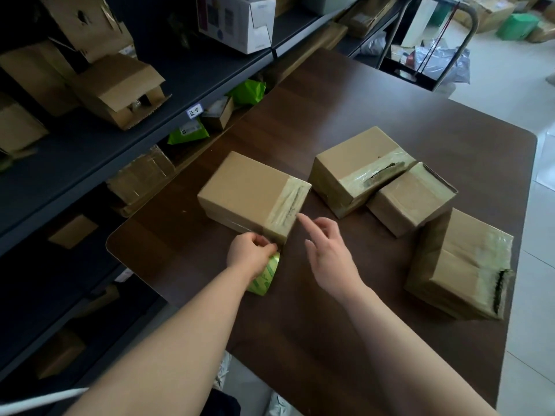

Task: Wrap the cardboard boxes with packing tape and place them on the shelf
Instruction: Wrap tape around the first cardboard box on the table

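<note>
Several brown cardboard boxes lie on a dark wooden table (330, 295). The nearest box (246, 190) has a band of clear tape around its right end. My left hand (249, 256) is shut on a roll of packing tape (265, 276) with green print, held at the box's near right corner. My right hand (327, 253) hovers just right of that corner, fingers spread, index finger pointing at the taped end. A second taped box (354, 169), a third (411, 199) and a fourth (459, 265) lie to the right.
A dark metal shelf (126, 136) runs along the table's left side, holding cardboard boxes, green packets and a white carton (240, 22). A trolley (429, 49) with bags stands beyond the table's far end. Light floor tiles lie to the right.
</note>
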The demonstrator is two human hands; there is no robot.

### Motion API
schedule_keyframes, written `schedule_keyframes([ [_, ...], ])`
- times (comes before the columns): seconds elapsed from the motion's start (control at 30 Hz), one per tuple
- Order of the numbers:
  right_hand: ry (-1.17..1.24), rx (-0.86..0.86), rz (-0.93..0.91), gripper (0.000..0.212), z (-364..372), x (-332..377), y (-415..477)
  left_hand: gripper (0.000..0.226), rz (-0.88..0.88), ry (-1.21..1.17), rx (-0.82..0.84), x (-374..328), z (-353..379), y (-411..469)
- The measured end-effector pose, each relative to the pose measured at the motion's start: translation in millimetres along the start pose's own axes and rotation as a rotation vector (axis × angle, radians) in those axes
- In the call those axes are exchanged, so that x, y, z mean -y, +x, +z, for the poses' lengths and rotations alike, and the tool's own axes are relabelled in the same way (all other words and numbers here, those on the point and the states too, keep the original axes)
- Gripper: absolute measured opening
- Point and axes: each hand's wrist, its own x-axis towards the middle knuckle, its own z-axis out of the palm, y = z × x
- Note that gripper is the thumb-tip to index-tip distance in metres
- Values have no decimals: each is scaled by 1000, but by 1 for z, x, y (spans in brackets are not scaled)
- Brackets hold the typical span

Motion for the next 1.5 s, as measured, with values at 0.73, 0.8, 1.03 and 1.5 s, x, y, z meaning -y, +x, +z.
schedule_keyframes([
  [0.73,128,134,141,47,4,21,18,35,282,99,-98,37,-46,-19],
  [0.8,166,123,154,45,3,22,19,35,369,260,-81,40,-45,-22],
  [1.03,356,55,201,37,3,25,24,49,482,517,298,54,-33,-28],
  [1.5,638,44,347,39,6,29,66,53,515,758,-128,-9,-90,38],
])
